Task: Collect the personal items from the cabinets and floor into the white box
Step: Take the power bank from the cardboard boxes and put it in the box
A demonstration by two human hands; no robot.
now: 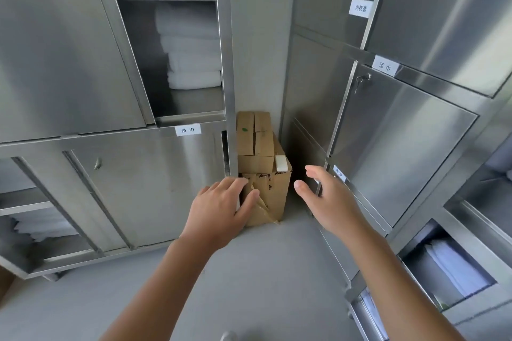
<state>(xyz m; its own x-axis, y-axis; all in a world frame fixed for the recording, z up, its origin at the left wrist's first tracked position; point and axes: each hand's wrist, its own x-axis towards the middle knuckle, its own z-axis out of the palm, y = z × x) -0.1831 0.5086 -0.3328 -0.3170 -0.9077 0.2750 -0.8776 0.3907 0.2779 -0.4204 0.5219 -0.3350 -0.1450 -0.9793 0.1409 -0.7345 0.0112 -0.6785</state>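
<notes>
Brown cardboard box [273, 191] under our flat left hand [221, 210]: we should set the open right hand [327, 202] squarely opposite.

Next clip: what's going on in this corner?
A person reaches with both hands toward cardboard boxes stacked in the corner between two stainless steel cabinets. The left hand rests on the front of the lower cardboard box, fingers spread. The right hand is open in the air to the right of the box, not on it. A small white object lies on top of that box. No white box is in view.
</notes>
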